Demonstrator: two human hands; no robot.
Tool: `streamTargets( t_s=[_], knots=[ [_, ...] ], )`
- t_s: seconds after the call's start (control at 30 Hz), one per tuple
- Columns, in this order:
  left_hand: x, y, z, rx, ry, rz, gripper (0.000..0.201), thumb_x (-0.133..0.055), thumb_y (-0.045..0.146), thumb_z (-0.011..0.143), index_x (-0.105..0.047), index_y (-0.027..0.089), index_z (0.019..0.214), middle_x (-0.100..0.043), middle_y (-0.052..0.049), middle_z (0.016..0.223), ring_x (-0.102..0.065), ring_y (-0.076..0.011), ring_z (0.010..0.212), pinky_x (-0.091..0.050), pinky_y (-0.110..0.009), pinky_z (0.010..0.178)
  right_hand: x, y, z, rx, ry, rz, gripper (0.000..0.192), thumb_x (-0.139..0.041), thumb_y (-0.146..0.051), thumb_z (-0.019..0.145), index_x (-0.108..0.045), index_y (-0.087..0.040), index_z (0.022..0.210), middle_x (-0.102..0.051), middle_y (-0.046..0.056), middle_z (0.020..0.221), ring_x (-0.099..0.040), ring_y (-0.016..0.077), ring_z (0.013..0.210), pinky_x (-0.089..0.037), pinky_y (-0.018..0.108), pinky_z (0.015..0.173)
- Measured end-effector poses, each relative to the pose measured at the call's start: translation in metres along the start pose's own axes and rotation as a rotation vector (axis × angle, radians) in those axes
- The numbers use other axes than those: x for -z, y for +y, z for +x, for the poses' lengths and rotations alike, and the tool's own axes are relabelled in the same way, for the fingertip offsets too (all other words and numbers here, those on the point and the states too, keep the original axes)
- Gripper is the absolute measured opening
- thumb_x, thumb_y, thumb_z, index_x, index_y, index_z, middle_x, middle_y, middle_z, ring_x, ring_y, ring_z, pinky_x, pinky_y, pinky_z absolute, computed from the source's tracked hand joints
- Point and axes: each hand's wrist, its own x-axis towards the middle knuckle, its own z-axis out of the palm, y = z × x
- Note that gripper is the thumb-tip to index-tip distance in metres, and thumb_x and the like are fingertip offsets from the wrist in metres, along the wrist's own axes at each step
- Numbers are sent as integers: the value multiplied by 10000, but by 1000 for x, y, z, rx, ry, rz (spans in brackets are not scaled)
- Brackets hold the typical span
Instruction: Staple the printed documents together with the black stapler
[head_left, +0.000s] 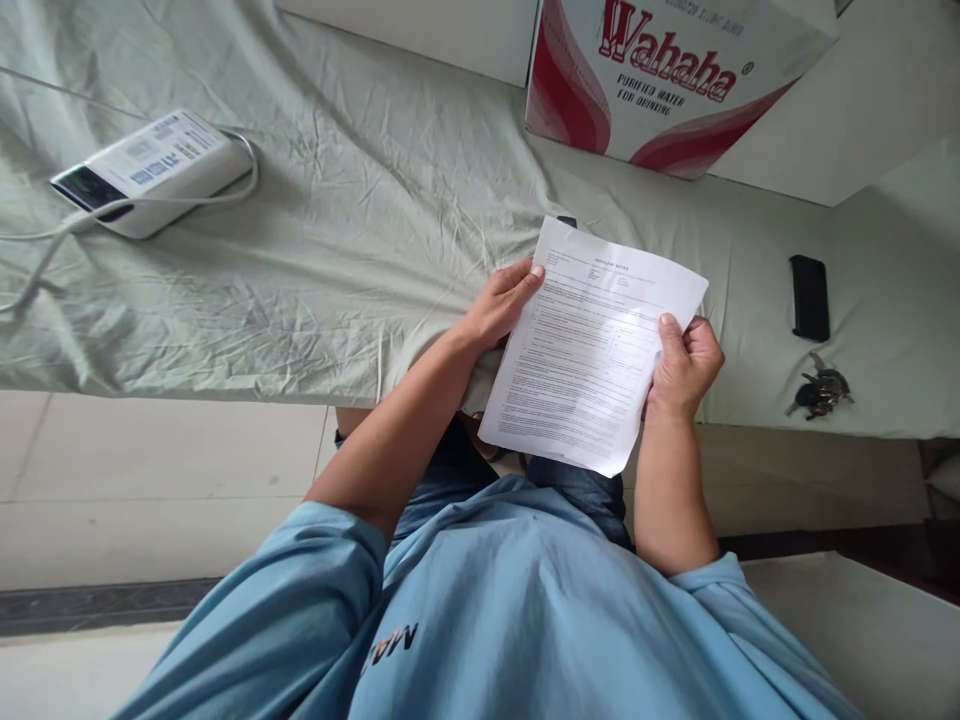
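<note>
Paper sheet (pixel 592 345) hangs tilted over the bed's near edge, above the lap. Left hand (pixel 501 305) pinches its left edge; right hand (pixel 684 365) clamps the right edge, thumb on top. Rumpled bedsheet (pixel 360 230) lies open to the left; phone (pixel 809 297) and keys (pixel 820 391) sit right, carton (pixel 660 75) far.

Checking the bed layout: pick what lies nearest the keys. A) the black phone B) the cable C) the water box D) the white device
A: the black phone lies just above the keys on the sheet, right of the paper held by both hands.
</note>
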Motion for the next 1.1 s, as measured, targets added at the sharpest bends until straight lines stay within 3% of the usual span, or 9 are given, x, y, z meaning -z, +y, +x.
streamTargets(
  t_s=[0.37, 0.47, 0.6, 0.67, 0.77, 0.9, 1.0, 1.1],
  knots=[
    [1, -1, 2, -18, -9, 13, 632, -760, 830, 926, -809, 225, 1101, -833, -96, 1103, -791, -309, 1120, -628, -383, 902, -2, 6, -1, -10, -12, 15, 356, -844, -566, 870, -713, -236, 851, -653, -42, 745, -609, 150, 689, -553, 301, 698],
    [1, -3, 2, -24, -13, 1, 640, -771, 834, 916, -808, 224, 1108, -829, -87, 1091, -789, -292, 1073, -624, -375, 884, 1, 16, 2, -3, -39, -3, 371, -867, -555, 852, -735, -235, 986, -729, -17, 877, -677, 172, 804, -597, 328, 805],
    [-4, 4, -8, -42, -45, -19, 591, -755, 770, 976, -810, 213, 1164, -819, -74, 1026, -778, -249, 984, -613, -355, 888, 12, 28, 12, -5, -36, 64, 563, -960, -544, 751, -728, -250, 1172, -771, 24, 1128, -734, 218, 1086, -608, 420, 1064],
    [-10, 13, -18, -57, -107, -10, 574, -718, 737, 1022, -806, 200, 1207, -809, -73, 990, -767, -238, 952, -609, -357, 897, 22, 27, 15, -60, -82, 170, 604, -965, -574, 747, -726, -267, 1209, -787, 36, 1211, -749, 243, 1186, -580, 483, 1166],
    [-24, 26, -36, -77, -192, 55, 565, -659, 706, 1074, -799, 182, 1233, -796, -75, 1002, -733, -227, 937, -586, -347, 874, 43, 16, 11, -198, -211, 297, 578, -962, -611, 756, -773, -257, 1172, -838, 62, 1182, -788, 295, 1218, -573, 550, 1209],
    [-44, 24, -60, -77, -109, 120, 593, -640, 738, 1069, -796, 168, 1121, -757, -59, 990, -671, -200, 914, -535, -320, 844, 68, 5, -10, -331, -285, 309, 555, -1036, -526, 676, -829, -234, 1101, -889, 81, 1060, -841, 339, 1140, -633, 566, 1148],
    [-56, 10, -78, 52, 2, 39, 607, -693, 763, 1023, -770, 162, 1052, -737, -48, 947, -641, -183, 861, -519, -304, 792, 76, 7, -25, -383, -297, 249, 460, -1047, -457, 673, -850, -226, 1020, -900, 72, 991, -857, 328, 1102, -660, 533, 1118],
    [-63, 2, -94, 174, 25, -107, 588, -790, 739, 963, -739, 175, 1124, -763, -48, 999, -688, -197, 899, -554, -311, 824, 77, 9, -31, -390, -269, 241, 438, -1038, -473, 679, -857, -225, 992, -904, 67, 969, -864, 322, 1092, -669, 519, 1111]
  ],
)
